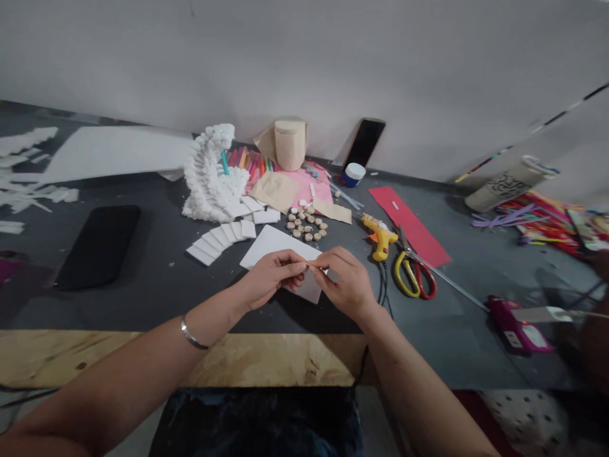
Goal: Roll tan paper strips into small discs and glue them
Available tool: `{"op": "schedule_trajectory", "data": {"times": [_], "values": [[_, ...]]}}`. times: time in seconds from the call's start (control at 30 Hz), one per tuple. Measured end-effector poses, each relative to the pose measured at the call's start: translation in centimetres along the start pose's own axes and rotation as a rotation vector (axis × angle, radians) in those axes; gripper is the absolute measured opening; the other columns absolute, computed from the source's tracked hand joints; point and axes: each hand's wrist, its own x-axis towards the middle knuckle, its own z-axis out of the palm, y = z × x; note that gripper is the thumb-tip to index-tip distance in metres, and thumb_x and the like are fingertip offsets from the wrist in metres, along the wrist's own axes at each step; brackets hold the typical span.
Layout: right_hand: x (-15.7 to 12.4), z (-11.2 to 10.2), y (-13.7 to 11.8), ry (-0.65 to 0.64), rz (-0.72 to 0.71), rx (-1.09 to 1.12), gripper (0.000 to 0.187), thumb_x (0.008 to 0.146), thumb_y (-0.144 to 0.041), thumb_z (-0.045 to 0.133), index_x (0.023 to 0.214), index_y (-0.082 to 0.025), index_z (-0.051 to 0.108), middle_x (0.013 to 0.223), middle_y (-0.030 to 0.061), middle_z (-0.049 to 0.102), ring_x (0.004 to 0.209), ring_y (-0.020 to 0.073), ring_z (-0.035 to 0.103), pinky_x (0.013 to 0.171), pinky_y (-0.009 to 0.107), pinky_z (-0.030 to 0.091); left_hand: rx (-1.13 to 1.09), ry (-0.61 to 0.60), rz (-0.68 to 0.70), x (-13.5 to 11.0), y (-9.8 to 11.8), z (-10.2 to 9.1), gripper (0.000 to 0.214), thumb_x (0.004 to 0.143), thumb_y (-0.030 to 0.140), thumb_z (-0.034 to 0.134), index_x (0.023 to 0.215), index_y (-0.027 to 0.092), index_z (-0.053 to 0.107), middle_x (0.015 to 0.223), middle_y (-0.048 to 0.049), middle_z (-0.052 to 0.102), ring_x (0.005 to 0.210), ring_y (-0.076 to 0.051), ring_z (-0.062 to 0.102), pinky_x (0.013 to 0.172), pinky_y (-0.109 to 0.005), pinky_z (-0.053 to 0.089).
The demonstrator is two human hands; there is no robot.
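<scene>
My left hand point(276, 276) and my right hand point(345, 279) meet fingertip to fingertip above a white sheet point(273, 241). Both are closed in a pinch around something small and thin, mostly hidden by the fingers; I cannot make out what it is. Just beyond the hands lies a cluster of several small, round brown pieces point(308, 228), with a strip of brown paper point(335, 211) behind them. Left of the sheet, several white cards point(221, 240) are fanned out. On the right lie a yellow glue gun point(380, 236) and scissors point(413, 273) with yellow and red handles.
A white ruffled piece point(209, 174), a brown paper roll point(290, 146), a blue-white jar point(353, 174) and a leaning phone point(365, 143) stand near the wall. A black case point(99, 244) lies left. Red paper point(412, 225) and a magenta box point(516, 324) lie right.
</scene>
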Motion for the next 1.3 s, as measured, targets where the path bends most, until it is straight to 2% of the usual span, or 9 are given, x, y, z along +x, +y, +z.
{"op": "schedule_trajectory", "data": {"times": [0.17,0.27,0.33,0.47,0.63,0.83,0.93,1.13,1.3], "values": [[-2.0,-4.1,3.7,-0.018,0.333,-0.127,0.024,0.090,-0.036,0.053,0.096,-0.019,0.069,0.094,0.0083,0.071,0.084,0.0207,0.064,0.075,0.034,0.048,-0.027,-0.004,0.025,0.2,0.0,-0.4,0.029,0.065,0.034,0.082,0.075,0.013,0.064,0.061,0.0008,0.062,0.053,-0.007,0.055,0.052,-0.019,0.042],[-5.0,-7.0,6.0,0.080,0.667,-0.286,0.034,0.088,-0.045,0.051,0.089,-0.017,0.070,0.081,0.0090,0.071,0.070,0.0203,0.063,0.064,0.031,0.045,-0.041,-0.019,0.030,0.3,-0.3,-0.5,0.027,0.066,0.033,0.081,0.075,0.013,0.064,0.062,0.0007,0.062,0.052,-0.007,0.054,0.052,-0.020,0.041],[-6.7,-8.1,6.8,-0.010,0.751,-0.358,0.036,0.088,-0.046,0.049,0.086,-0.017,0.070,0.078,0.0087,0.071,0.069,0.0203,0.062,0.061,0.030,0.042,-0.050,-0.023,0.032,0.4,-0.5,-0.6,0.026,0.067,0.032,0.081,0.075,0.013,0.065,0.063,0.0008,0.061,0.053,-0.007,0.054,0.052,-0.020,0.041],[-6.4,-8.1,7.6,-0.217,0.834,-0.522,0.036,0.088,-0.048,0.048,0.092,-0.021,0.071,0.089,0.0093,0.073,0.076,0.0219,0.066,0.062,0.029,0.041,-0.090,-0.022,0.063,0.7,-0.9,-1.0,0.025,0.069,0.032,0.079,0.078,0.014,0.065,0.064,0.0012,0.061,0.055,-0.007,0.055,0.053,-0.019,0.041],[-1.9,-6.2,10.3,-0.279,1.066,-0.599,0.051,0.084,-0.059,0.052,0.097,-0.014,0.072,0.090,0.0191,0.073,0.084,0.0277,0.069,0.065,0.031,0.045,-0.142,-0.029,0.066,0.7,-0.7,-1.4,0.029,0.066,0.033,0.081,0.077,0.013,0.064,0.063,0.0013,0.060,0.054,-0.006,0.054,0.051,-0.018,0.040],[-0.4,-5.9,12.7,-0.267,1.115,-0.457,0.033,0.080,-0.042,0.061,0.071,-0.012,0.069,0.057,0.0116,0.066,0.051,0.0206,0.063,0.051,0.028,0.041,-0.133,-0.064,0.033,0.3,-0.3,-1.2,0.035,0.061,0.036,0.084,0.076,0.013,0.062,0.062,0.0013,0.060,0.052,-0.006,0.053,0.049,-0.018,0.040],[-0.9,-6.2,12.7,-0.123,1.049,-0.426,0.026,0.081,-0.037,0.056,0.078,-0.013,0.067,0.068,0.0105,0.069,0.060,0.0203,0.064,0.054,0.027,0.040,-0.133,-0.065,0.028,0.3,-0.4,-1.2,0.036,0.061,0.036,0.085,0.076,0.013,0.062,0.062,0.0015,0.060,0.052,-0.006,0.053,0.049,-0.018,0.040],[-0.1,-6.2,12.5,0.199,0.869,-0.362,0.046,0.083,-0.045,0.050,0.113,-0.012,0.052,0.098,0.0138,0.068,0.078,0.0205,0.062,0.063,0.028,0.044,-0.121,-0.079,0.013,0.2,-0.2,-1.3,0.033,0.065,0.035,0.083,0.078,0.013,0.062,0.062,0.0021,0.059,0.052,-0.006,0.053,0.050,-0.018,0.040],[1.6,-6.4,11.3,0.357,0.687,-0.284,0.043,0.078,-0.041,0.056,0.112,-0.016,0.046,0.096,0.0088,0.064,0.077,0.0185,0.058,0.069,0.030,0.045,-0.122,-0.079,0.004,0.2,-0.2,-1.3,0.031,0.066,0.033,0.082,0.077,0.013,0.061,0.062,0.0019,0.059,0.052,-0.006,0.053,0.050,-0.017,0.039]]}}
